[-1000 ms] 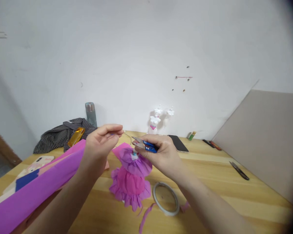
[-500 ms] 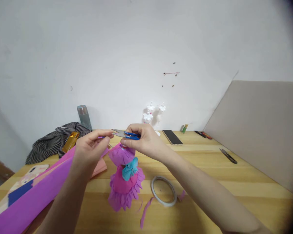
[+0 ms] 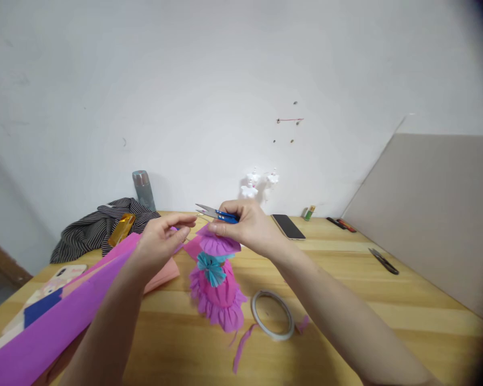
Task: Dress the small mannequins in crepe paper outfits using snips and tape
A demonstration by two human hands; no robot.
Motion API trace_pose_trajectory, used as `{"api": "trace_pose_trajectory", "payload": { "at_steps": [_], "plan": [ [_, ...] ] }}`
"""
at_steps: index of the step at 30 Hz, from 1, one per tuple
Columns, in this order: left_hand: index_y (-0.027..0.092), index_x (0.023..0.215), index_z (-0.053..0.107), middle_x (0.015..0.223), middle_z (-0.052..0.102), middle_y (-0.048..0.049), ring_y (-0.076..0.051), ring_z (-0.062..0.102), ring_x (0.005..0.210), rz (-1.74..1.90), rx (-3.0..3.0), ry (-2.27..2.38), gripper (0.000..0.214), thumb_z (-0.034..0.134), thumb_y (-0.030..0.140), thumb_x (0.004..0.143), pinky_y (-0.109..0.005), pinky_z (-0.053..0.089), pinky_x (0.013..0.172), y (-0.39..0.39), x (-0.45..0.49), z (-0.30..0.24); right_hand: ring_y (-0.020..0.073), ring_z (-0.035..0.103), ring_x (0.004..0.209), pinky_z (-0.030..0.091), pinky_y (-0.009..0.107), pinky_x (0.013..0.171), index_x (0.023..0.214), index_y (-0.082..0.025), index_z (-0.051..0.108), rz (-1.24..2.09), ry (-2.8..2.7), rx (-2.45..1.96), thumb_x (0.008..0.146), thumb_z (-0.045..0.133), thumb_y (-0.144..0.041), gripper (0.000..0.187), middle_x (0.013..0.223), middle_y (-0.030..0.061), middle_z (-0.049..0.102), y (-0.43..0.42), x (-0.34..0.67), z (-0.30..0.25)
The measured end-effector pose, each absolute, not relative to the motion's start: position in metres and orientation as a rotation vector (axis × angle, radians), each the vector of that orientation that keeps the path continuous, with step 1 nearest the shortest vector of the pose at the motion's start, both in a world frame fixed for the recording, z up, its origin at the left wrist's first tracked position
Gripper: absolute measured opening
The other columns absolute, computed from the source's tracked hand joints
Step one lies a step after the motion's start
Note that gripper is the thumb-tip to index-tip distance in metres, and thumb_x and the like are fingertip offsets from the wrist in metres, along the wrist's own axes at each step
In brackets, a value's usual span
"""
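Note:
My right hand [image 3: 247,225] grips blue-handled thread snips [image 3: 219,213], their blades apart and pointing left. From the same hand hangs a crepe paper dress [image 3: 221,289], pink with purple ruffles and a turquoise flower [image 3: 212,269] on its front. It is held at its purple top, just under the thumb. Left of the blades, my left hand [image 3: 163,238] has thumb and fingers drawn together. A thin strand [image 3: 203,217] shows between its fingertips and my right hand. Whatever else lies between the left fingers is hidden.
A tape roll [image 3: 272,315] and purple paper scraps [image 3: 242,348] lie below the dress. Crepe paper sheets [image 3: 60,316] cover the left side. Farther back are a phone [image 3: 288,227], a flask [image 3: 144,190], a striped cloth [image 3: 84,233] and white figures [image 3: 251,185]. Scissors [image 3: 383,261] lie right.
Both hands have shifted slightly right in view. The dress has swung and turned, its hem now tilting right and its flower more to the left. The snips have moved away from the left fingertips.

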State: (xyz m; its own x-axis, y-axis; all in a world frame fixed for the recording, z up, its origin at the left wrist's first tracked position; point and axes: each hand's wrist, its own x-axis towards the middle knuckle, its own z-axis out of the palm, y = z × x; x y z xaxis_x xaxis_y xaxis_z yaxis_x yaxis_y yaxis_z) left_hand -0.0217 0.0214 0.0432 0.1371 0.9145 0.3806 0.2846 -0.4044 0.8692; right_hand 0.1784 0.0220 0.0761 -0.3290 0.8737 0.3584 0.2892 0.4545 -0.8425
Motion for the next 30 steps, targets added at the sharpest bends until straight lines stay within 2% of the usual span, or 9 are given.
{"api": "trace_pose_trajectory", "payload": {
  "at_steps": [3, 9, 14, 18, 21, 25, 27, 30],
  "plan": [
    [0.012, 0.106, 0.071, 0.103, 0.075, -0.0126, -0.024, 0.069, 0.093, 1.150, 1.858, 1.169, 0.038, 0.066, 0.033, 0.076, -0.035, 0.055, 0.082, 0.027, -0.023, 0.037, 0.0079, 0.038, 0.049, 0.026, 0.022, 0.045, 0.054, -0.017, 0.051, 0.877, -1.809, -0.980, 0.065, 0.073, -0.038, 0.032, 0.049, -0.0055, 0.042, 0.025, 0.183, 0.072],
    [0.012, 0.113, 0.066, 0.085, 0.074, -0.0084, -0.020, 0.070, 0.082, 1.144, 1.738, 0.998, 0.041, 0.066, 0.038, 0.081, -0.033, 0.056, 0.077, 0.024, -0.020, 0.029, 0.0075, 0.041, 0.046, 0.030, 0.022, 0.043, 0.061, -0.015, 0.061, 0.985, -1.735, -0.926, 0.067, 0.071, -0.038, 0.027, 0.050, -0.0046, 0.047, 0.026, 0.193, 0.065],
    [0.015, 0.106, 0.070, 0.074, 0.071, -0.0047, -0.016, 0.066, 0.067, 1.199, 1.741, 0.988, 0.032, 0.064, 0.036, 0.083, -0.026, 0.053, 0.060, 0.016, -0.014, 0.031, 0.0080, 0.045, 0.049, 0.035, 0.023, 0.046, 0.061, -0.015, 0.064, 0.988, -1.670, -0.903, 0.066, 0.072, -0.037, 0.024, 0.052, -0.0030, 0.053, 0.021, 0.196, 0.060],
    [0.015, 0.106, 0.070, 0.065, 0.067, -0.0019, -0.013, 0.059, 0.056, 1.201, 1.886, 1.024, 0.027, 0.057, 0.028, 0.086, -0.023, 0.048, 0.051, 0.009, -0.012, 0.034, 0.0108, 0.053, 0.056, 0.042, 0.024, 0.051, 0.070, -0.016, 0.071, 0.922, -1.635, -0.887, 0.066, 0.073, -0.033, 0.018, 0.061, 0.0004, 0.062, 0.014, 0.196, 0.055],
    [0.018, 0.111, 0.069, 0.070, 0.067, -0.0019, -0.013, 0.060, 0.062, 1.184, 2.148, 0.989, 0.028, 0.054, 0.020, 0.087, -0.023, 0.050, 0.056, 0.001, -0.012, 0.037, 0.0124, 0.054, 0.059, 0.044, 0.025, 0.054, 0.073, -0.017, 0.074, 0.796, -1.633, -0.895, 0.067, 0.074, -0.033, 0.017, 0.063, 0.0008, 0.064, 0.008, 0.196, 0.050],
    [0.021, 0.115, 0.064, 0.092, 0.065, -0.0042, -0.012, 0.056, 0.072, 1.207, 2.563, 0.941, 0.039, 0.048, 0.002, 0.084, -0.022, 0.048, 0.063, -0.006, -0.013, 0.041, 0.0143, 0.055, 0.059, 0.045, 0.026, 0.054, 0.068, -0.018, 0.073, 0.660, -1.637, -0.929, 0.070, 0.076, -0.037, 0.020, 0.061, 0.0016, 0.064, 0.005, 0.196, 0.044],
    [0.020, 0.109, 0.063, 0.096, 0.062, -0.0045, -0.012, 0.054, 0.075, 1.265, 2.693, 0.903, 0.039, 0.047, -0.002, 0.081, -0.023, 0.047, 0.066, -0.004, -0.011, 0.040, 0.0149, 0.057, 0.060, 0.046, 0.026, 0.054, 0.069, -0.018, 0.074, 0.640, -1.627, -0.929, 0.070, 0.076, -0.037, 0.019, 0.062, 0.0019, 0.065, 0.004, 0.196, 0.043],
    [0.019, 0.097, 0.062, 0.090, 0.059, -0.0035, -0.012, 0.052, 0.073, 1.365, 2.790, 0.840, 0.030, 0.048, -0.001, 0.081, -0.022, 0.044, 0.062, 0.000, -0.007, 0.037, 0.0156, 0.060, 0.062, 0.048, 0.027, 0.056, 0.072, -0.020, 0.076, 0.623, -1.615, -0.892, 0.070, 0.075, -0.032, 0.013, 0.066, 0.0025, 0.069, 0.003, 0.195, 0.044]
  ]
}}
